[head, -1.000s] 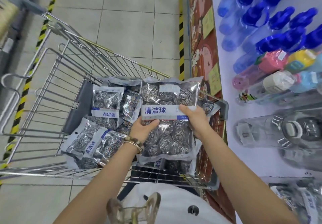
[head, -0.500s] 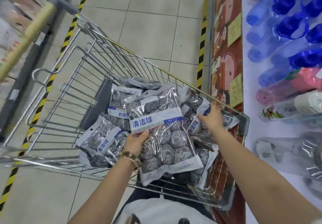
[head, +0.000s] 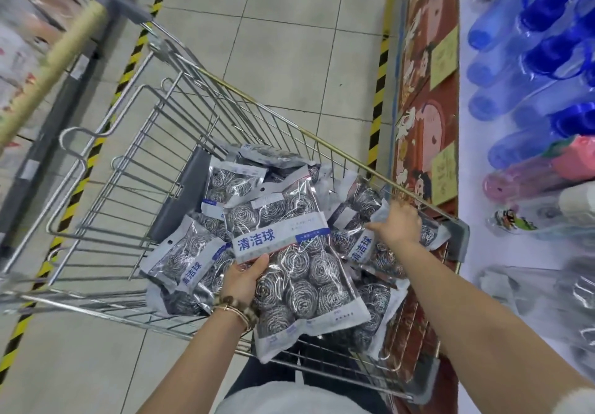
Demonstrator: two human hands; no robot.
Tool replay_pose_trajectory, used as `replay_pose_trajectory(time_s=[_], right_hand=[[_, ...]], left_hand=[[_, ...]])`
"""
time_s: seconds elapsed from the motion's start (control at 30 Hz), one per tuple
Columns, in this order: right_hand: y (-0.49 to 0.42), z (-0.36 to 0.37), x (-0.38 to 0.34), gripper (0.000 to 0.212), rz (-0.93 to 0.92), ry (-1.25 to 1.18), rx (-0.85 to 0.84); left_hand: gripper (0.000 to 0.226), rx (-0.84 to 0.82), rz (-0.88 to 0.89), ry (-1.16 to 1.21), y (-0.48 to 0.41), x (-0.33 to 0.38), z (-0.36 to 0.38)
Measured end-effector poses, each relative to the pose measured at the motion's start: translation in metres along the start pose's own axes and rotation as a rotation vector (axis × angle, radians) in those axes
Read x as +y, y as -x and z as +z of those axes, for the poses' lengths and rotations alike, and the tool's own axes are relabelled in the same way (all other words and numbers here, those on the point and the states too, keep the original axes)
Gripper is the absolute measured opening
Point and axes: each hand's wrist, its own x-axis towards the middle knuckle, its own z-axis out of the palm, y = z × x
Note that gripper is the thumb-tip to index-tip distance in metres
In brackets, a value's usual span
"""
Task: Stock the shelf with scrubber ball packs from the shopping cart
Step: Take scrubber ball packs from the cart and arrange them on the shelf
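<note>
A wire shopping cart (head: 135, 169) holds several clear packs of steel scrubber balls with blue-and-white labels. My left hand (head: 246, 280) grips one large pack (head: 299, 272) from its left edge, holding it above the pile. My right hand (head: 397, 225) reaches down onto another pack (head: 360, 249) at the cart's right side, fingers closing on its top edge. More packs lie at the left (head: 190, 262) and at the back (head: 231, 182). The white shelf (head: 476, 252) is on the right.
Blue water bottles (head: 528, 59), a pink bottle (head: 528, 178) and clear bottles (head: 547, 291) lie on the shelf. Its red front panel (head: 425, 117) carries yellow price tags. Yellow-black floor tape (head: 380, 72) edges the tiled aisle. Another shelf unit stands at the far left.
My right hand let go of the held pack and moved right and down onto another pack in the cart. The left hand alone keeps the first pack, now lower and tilted.
</note>
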Motion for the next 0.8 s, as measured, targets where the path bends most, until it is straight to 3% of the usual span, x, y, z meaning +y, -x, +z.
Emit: replay_pose_trajectory(time_s=[0.1,0.2,0.33,0.47,0.6,0.67,0.73,0.8], right_hand=[[0.0,-0.003,0.004,0.071,-0.059,0.051,-0.086],[0.008,-0.005,0.007,0.057,-0.053,-0.068,-0.193],[0.021,-0.011,0.017,0.043,-0.137,-0.038,-0.2],[0.041,-0.015,0.024,0.041,-0.152,-0.174,-0.061],[0.066,-0.021,0.017,0.039,-0.105,-0.28,0.103],[0.077,-0.026,0.015,0.034,-0.044,-0.358,0.17],[0.085,-0.032,0.014,0.03,0.031,-0.454,0.239],[0.092,-0.034,0.012,0.027,0.077,-0.55,0.319]], left_hand=[[0.014,-0.013,0.0,0.01,0.001,0.0,0.0],[0.014,-0.061,0.012,0.053,0.005,0.002,0.002],[0.025,-0.084,0.017,0.08,0.011,0.006,0.002],[0.022,-0.088,-0.009,0.098,0.012,0.009,-0.002],[0.068,-0.122,0.036,0.108,-0.011,-0.002,-0.012],[0.077,-0.145,0.065,0.069,-0.015,0.003,-0.018],[0.065,-0.158,0.103,0.024,0.005,0.025,-0.019],[0.039,-0.166,0.14,0.004,0.013,0.037,-0.023]])
